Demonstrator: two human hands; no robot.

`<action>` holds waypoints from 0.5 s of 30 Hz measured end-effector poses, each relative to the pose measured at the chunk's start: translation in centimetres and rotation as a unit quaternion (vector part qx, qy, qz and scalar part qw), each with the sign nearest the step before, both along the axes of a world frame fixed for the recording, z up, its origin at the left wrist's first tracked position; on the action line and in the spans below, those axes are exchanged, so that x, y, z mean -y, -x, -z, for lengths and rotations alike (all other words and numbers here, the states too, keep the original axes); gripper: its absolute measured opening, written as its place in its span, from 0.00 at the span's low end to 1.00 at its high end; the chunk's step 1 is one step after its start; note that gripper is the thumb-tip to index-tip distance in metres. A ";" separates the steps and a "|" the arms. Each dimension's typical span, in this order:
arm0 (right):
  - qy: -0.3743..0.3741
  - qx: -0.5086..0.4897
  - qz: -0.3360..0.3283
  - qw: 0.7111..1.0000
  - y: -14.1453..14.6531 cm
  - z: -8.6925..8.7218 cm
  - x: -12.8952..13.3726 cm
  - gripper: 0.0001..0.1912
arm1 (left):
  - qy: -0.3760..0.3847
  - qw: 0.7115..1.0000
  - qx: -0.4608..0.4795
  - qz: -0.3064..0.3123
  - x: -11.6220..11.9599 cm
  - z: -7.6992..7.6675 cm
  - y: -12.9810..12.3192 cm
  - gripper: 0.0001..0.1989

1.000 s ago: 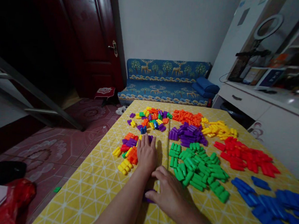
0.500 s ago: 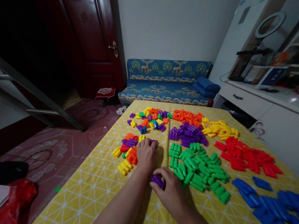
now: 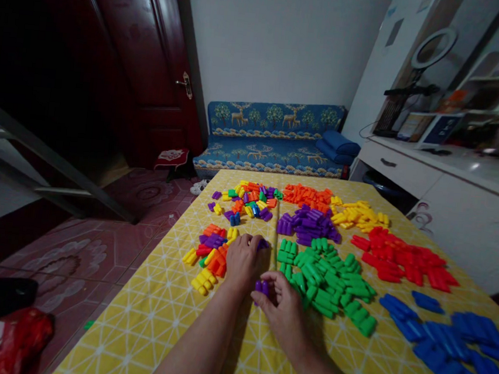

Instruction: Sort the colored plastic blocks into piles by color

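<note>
My right hand (image 3: 281, 302) pinches a purple plastic building block (image 3: 261, 286) between thumb and fingers just above the table; two rounded ends of it show. Farther forward, my left hand (image 3: 242, 261) reaches down with bent fingers. Another purple block (image 3: 263, 244) is at its fingertips, partly covered by them. Left of that hand lies a small mixed pile (image 3: 212, 248) of yellow, orange, red, purple and green blocks. A heap of green blocks (image 3: 326, 279) spreads to the right of both hands, with a heap of purple blocks (image 3: 310, 223) behind it.
The table has a yellow patterned cloth (image 3: 143, 324). Another mixed pile (image 3: 248, 197) lies at the far left. Orange (image 3: 305, 196), yellow (image 3: 359, 215), red (image 3: 405, 258) and blue blocks (image 3: 446, 347) lie in separate heaps. Beyond stand a blue sofa (image 3: 271, 148) and a white cabinet (image 3: 462, 219).
The view has swung slightly to the right. My right hand has turned its purple block so the rounded ends show. More of the purple block at my left fingertips is visible.
</note>
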State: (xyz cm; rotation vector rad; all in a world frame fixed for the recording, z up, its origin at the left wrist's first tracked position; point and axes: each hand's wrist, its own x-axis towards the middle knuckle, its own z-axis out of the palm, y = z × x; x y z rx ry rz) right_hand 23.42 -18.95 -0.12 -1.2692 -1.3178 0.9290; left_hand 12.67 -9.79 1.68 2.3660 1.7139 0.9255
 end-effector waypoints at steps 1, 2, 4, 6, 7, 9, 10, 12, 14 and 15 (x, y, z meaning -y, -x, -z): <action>-0.007 -0.033 0.007 0.999 0.0 0.0 -0.1 0.13 | -0.002 0.998 0.059 0.027 0.1 0.0 -0.1 0.13; -0.015 -0.064 0.017 0.998 -0.1 -0.1 -0.2 0.15 | 0.003 0.991 0.127 0.052 0.2 0.0 -0.1 0.14; -0.031 -0.110 0.039 0.993 -0.2 -0.3 -0.3 0.19 | 0.033 0.960 0.265 0.088 0.5 0.0 -0.3 0.17; -0.041 -0.137 0.061 0.988 -0.4 -0.5 -0.3 0.21 | 0.082 0.918 0.371 0.118 0.8 0.0 -0.4 0.19; -0.044 -0.144 0.068 0.986 -0.4 -0.6 -0.3 0.22 | 0.105 0.898 0.407 0.133 0.9 0.0 -0.5 0.20; -0.051 -0.149 0.077 0.984 -0.5 -0.7 -0.3 0.24 | 0.138 0.865 0.455 0.163 1.0 -0.1 -0.5 0.20; -0.055 -0.148 0.080 0.984 -0.5 -0.7 -0.2 0.26 | 0.147 0.853 0.468 0.176 1.0 -0.1 -0.5 0.21; -0.067 -0.136 0.083 0.985 -0.5 -0.7 -0.2 0.27 | 0.157 0.841 0.481 0.192 1.0 0.0 -0.5 0.21; -0.075 -0.121 0.088 0.986 -0.5 -0.6 -0.2 0.27 | 0.168 0.837 0.481 0.200 1.0 0.1 -0.4 0.22; -0.076 -0.114 0.091 0.986 -0.6 -0.6 -0.2 0.28 | 0.176 0.837 0.477 0.203 1.0 0.1 -0.4 0.23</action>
